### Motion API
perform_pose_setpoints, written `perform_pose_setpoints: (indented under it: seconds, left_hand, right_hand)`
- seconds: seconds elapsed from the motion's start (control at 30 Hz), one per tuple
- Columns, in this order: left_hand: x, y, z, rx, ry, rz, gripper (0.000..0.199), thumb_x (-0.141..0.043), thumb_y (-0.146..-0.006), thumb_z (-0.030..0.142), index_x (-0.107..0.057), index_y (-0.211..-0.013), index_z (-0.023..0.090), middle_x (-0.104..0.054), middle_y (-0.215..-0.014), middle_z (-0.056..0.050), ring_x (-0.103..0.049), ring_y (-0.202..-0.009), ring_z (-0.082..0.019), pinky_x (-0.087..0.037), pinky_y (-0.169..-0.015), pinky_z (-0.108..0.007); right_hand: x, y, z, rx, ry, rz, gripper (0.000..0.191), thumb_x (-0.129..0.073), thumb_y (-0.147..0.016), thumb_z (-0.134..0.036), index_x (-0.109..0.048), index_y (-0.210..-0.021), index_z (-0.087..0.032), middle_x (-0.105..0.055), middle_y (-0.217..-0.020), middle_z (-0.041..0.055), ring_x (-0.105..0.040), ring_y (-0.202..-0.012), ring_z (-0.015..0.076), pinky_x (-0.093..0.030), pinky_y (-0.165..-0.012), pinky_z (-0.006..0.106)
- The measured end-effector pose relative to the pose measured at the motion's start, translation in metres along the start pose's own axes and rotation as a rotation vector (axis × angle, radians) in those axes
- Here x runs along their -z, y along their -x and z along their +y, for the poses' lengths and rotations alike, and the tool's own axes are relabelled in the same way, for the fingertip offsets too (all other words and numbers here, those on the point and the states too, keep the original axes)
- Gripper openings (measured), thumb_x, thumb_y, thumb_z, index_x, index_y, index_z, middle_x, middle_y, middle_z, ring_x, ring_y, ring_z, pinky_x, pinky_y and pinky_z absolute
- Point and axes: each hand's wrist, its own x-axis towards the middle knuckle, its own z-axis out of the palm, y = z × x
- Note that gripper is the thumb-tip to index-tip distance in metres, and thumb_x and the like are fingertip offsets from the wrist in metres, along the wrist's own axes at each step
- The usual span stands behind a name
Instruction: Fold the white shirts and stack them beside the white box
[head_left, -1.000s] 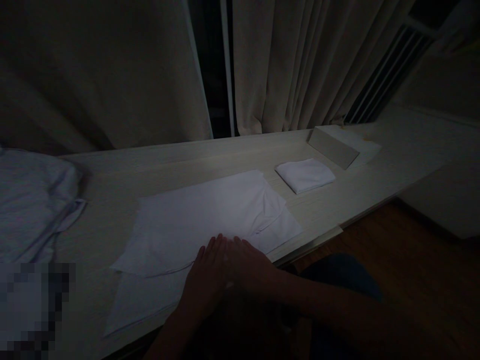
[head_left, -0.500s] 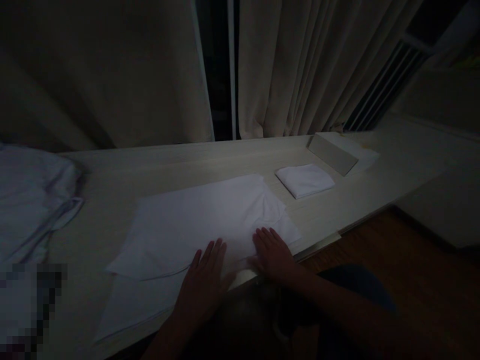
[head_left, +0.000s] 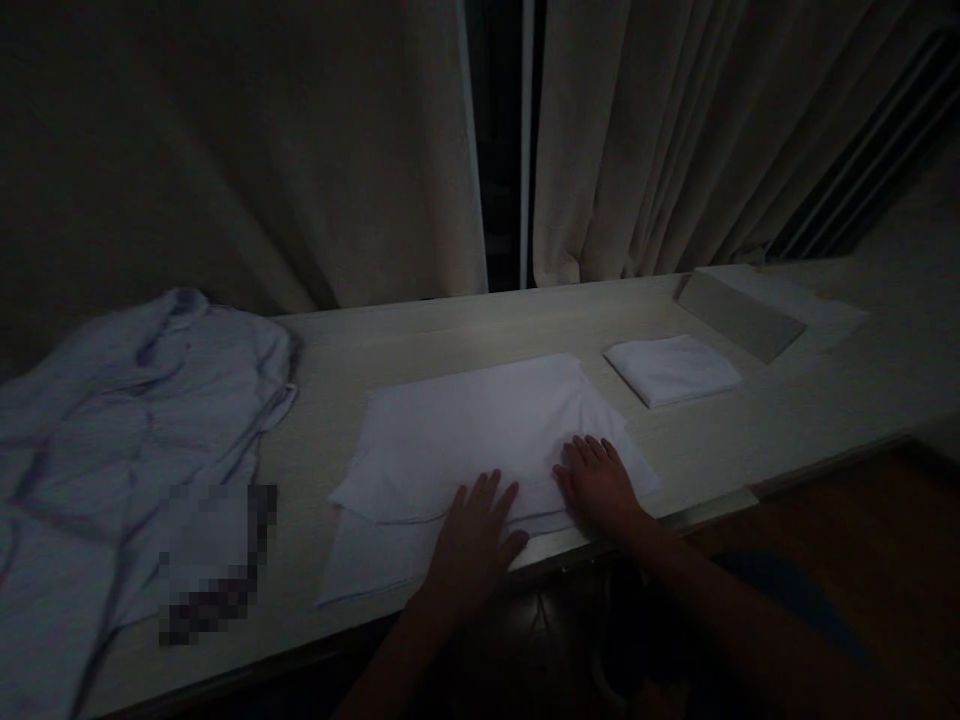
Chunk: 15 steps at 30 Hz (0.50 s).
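Note:
A white garment (head_left: 457, 430), partly folded over itself, lies flat on the pale ledge before me. My left hand (head_left: 476, 535) rests on its near edge with the fingers spread. Over the right part of the cloth lies my right hand (head_left: 600, 485), palm down, fingers stretched out and touching the fabric. Small wrinkles show in the cloth by the right fingers. To the right sits a neatly folded white cloth (head_left: 675, 370), apart from both hands.
A heap of crumpled white clothing (head_left: 142, 420) covers the ledge's left end, with a pixelated patch beside it. A box-like grey-white object (head_left: 742, 310) stands at the far right. Beige curtains (head_left: 637, 140) hang behind the long ledge (head_left: 420, 335). A wooden floor (head_left: 862, 520) lies below, right.
The view has turned left, so everything sits farther right and more of the clothing heap shows. Both hands stay on the garment; the right hand's fingers lie slightly farther up the cloth.

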Motion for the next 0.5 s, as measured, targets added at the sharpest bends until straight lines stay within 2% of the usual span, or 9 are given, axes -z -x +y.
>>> perform_pose_setpoints:
  seconds: [0.1, 0.17, 0.23, 0.3, 0.37, 0.43, 0.5]
  left_hand:
    - [0.016, 0.001, -0.021, 0.153, 0.028, 0.156, 0.048, -0.04, -0.094, 0.043, -0.049, -0.133, 0.017, -0.054, -0.139, -0.013, -0.045, -0.132, -0.025, -0.037, -0.108, -0.047]
    - [0.031, 0.01, -0.048, 0.332, 0.025, 0.304, 0.042, -0.041, -0.093, 0.04, -0.056, -0.123, 0.015, -0.062, -0.124, -0.014, -0.054, -0.12, -0.026, -0.042, -0.103, -0.045]
    - [0.043, 0.024, -0.081, 0.524, -0.021, 0.4, 0.041, -0.044, -0.091, 0.041, -0.058, -0.118, 0.013, -0.064, -0.113, -0.015, -0.057, -0.111, -0.029, -0.045, -0.097, -0.047]
    - [0.051, 0.039, -0.114, 0.674, -0.079, 0.393, 0.047, -0.045, -0.089, 0.044, -0.057, -0.118, 0.009, -0.062, -0.109, -0.018, -0.056, -0.109, -0.032, -0.044, -0.095, -0.05]
    - [0.053, 0.05, -0.139, 0.809, -0.077, 0.316, 0.054, -0.046, -0.086, 0.046, -0.056, -0.12, 0.006, -0.062, -0.108, -0.02, -0.057, -0.106, -0.032, -0.044, -0.093, -0.048]
    - [0.053, 0.054, -0.153, 0.931, -0.01, 0.217, 0.056, -0.048, -0.084, 0.048, -0.056, -0.121, 0.006, -0.064, -0.106, -0.019, -0.059, -0.102, -0.031, -0.045, -0.09, -0.045]
    - [0.052, 0.051, -0.157, 1.001, 0.076, 0.136, 0.053, -0.048, -0.083, 0.048, -0.059, -0.118, 0.01, -0.066, -0.102, -0.016, -0.061, -0.098, -0.03, -0.046, -0.087, -0.042]
  right_hand:
    - [0.0, -0.01, -0.022, 0.101, -0.061, 0.032, 0.041, -0.041, -0.098, -0.037, -0.058, -0.126, -0.011, -0.059, -0.13, 0.0175, -0.049, -0.123, 0.0313, -0.028, -0.108, 0.052]
    - [-0.002, -0.017, -0.036, 0.151, -0.096, 0.048, 0.038, -0.042, -0.098, -0.034, -0.058, -0.125, -0.013, -0.06, -0.128, 0.0163, -0.05, -0.121, 0.03, -0.028, -0.108, 0.051]
    - [-0.005, -0.025, -0.045, 0.168, -0.126, 0.055, 0.034, -0.042, -0.098, -0.03, -0.059, -0.123, -0.013, -0.061, -0.126, 0.0157, -0.052, -0.118, 0.0282, -0.03, -0.106, 0.05]
    - [-0.01, -0.033, -0.048, 0.154, -0.152, 0.046, 0.032, -0.042, -0.098, -0.028, -0.06, -0.121, -0.014, -0.063, -0.123, 0.0154, -0.054, -0.115, 0.0264, -0.034, -0.104, 0.047]
    - [-0.016, -0.038, -0.047, 0.13, -0.168, 0.029, 0.031, -0.043, -0.098, -0.028, -0.061, -0.118, -0.014, -0.064, -0.12, 0.0147, -0.056, -0.113, 0.0254, -0.037, -0.101, 0.043]
    - [-0.02, -0.039, -0.044, 0.113, -0.178, 0.019, 0.03, -0.043, -0.098, -0.029, -0.063, -0.116, -0.015, -0.065, -0.118, 0.0137, -0.056, -0.112, 0.0249, -0.039, -0.098, 0.041]
    - [-0.022, -0.038, -0.042, 0.111, -0.182, 0.022, 0.029, -0.043, -0.098, -0.029, -0.064, -0.114, -0.016, -0.066, -0.117, 0.0128, -0.057, -0.111, 0.0247, -0.04, -0.098, 0.04]
